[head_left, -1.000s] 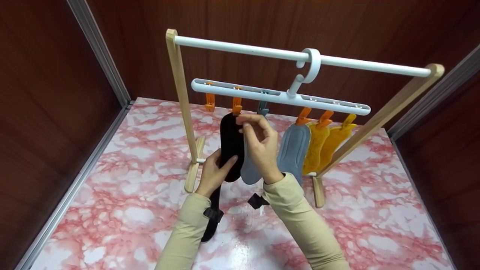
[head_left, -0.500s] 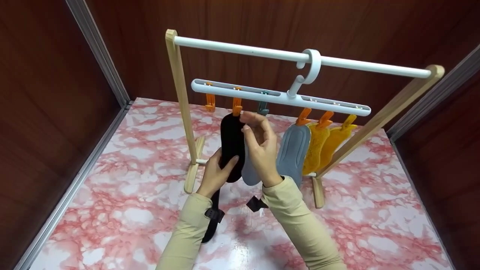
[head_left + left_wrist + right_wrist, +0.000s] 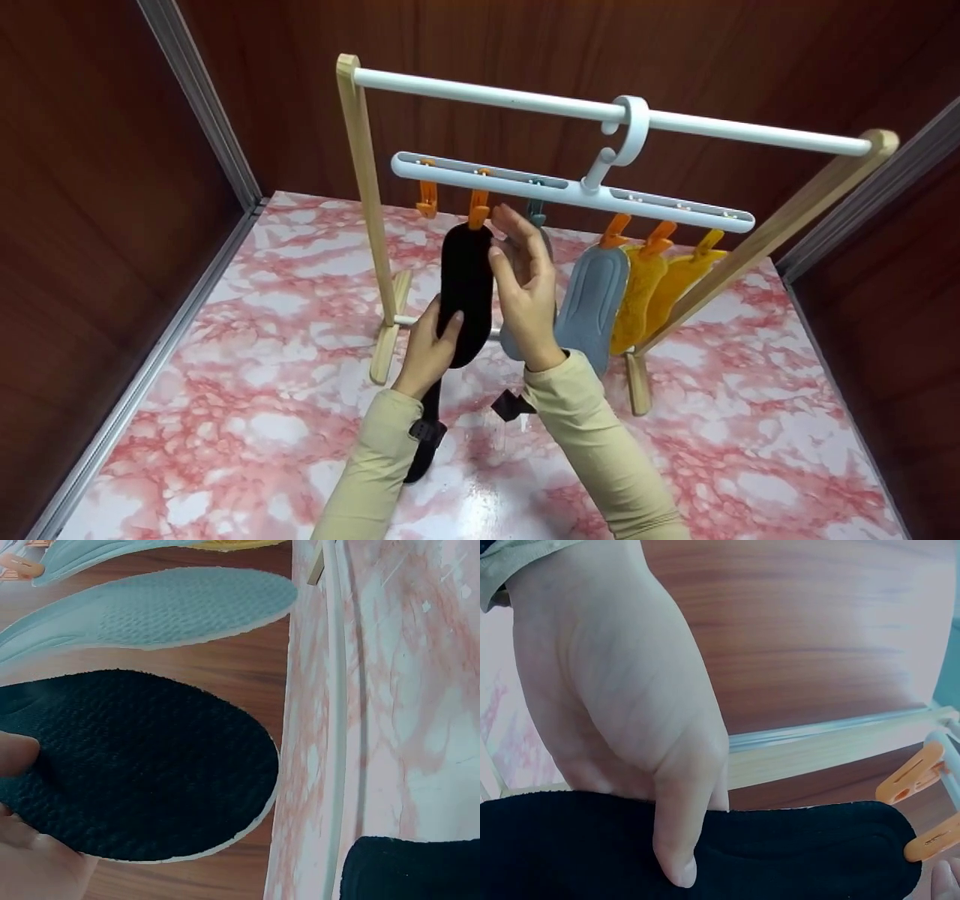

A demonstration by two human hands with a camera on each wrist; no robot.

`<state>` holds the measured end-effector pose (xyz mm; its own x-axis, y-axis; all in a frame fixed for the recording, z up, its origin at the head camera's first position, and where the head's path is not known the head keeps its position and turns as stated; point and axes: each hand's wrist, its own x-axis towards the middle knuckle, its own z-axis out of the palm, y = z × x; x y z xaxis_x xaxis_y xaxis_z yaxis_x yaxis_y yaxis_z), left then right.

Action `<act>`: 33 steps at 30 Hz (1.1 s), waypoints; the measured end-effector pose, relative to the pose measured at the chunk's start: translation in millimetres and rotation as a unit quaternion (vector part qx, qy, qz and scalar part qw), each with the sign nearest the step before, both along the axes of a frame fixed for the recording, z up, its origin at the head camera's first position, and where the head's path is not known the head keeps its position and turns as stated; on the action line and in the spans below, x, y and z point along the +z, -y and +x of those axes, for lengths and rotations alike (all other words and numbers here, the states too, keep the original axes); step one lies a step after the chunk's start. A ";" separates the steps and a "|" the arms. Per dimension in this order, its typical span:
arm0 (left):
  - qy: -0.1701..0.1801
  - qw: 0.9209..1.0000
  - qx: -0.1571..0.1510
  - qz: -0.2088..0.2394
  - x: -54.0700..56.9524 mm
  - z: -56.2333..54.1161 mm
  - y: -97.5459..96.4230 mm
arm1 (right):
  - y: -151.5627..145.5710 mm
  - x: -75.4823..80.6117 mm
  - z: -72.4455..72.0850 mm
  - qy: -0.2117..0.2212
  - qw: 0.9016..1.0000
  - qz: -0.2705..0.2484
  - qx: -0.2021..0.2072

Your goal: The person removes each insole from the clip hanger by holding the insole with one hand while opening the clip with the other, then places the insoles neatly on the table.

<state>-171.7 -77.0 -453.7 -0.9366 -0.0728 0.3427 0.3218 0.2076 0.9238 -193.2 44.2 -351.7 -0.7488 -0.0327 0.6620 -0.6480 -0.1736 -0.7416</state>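
A black insole hangs upright by its top end from an orange clip, on the left half of the white hanger. My left hand grips its lower part, thumb across the front, as the right wrist view also shows. Beside the insole's upper right edge is my right hand, fingers raised and spread from the thumb, near the clip. In the right wrist view its fingertips just show. Behind this hand hangs a grey-blue insole, partly hidden, under a dark green clip.
Another grey-blue insole and two yellow insoles hang clipped on the right. An unused orange clip dangles at far left. The hanger hooks over the rack's white bar. A second black insole lies under my left forearm.
My right fingers have opened and drawn away from the black insole's top edge. The hanger has swung slightly right, and the grey-blue insole behind has shifted right. My left hand keeps its grip.
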 end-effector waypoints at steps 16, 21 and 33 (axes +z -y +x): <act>-0.018 1.000 0.009 0.003 -2.2 1.9 -0.2 | 5.6 11.7 -10.1 0.025 0.996 0.074 0.030; -0.014 1.000 0.002 0.019 -2.6 2.7 0.2 | 6.8 18.4 -12.1 0.040 0.996 0.068 0.029; 0.017 0.999 -0.002 0.029 22.7 10.3 -2.9 | 9.8 23.5 -18.5 0.036 0.998 0.027 0.031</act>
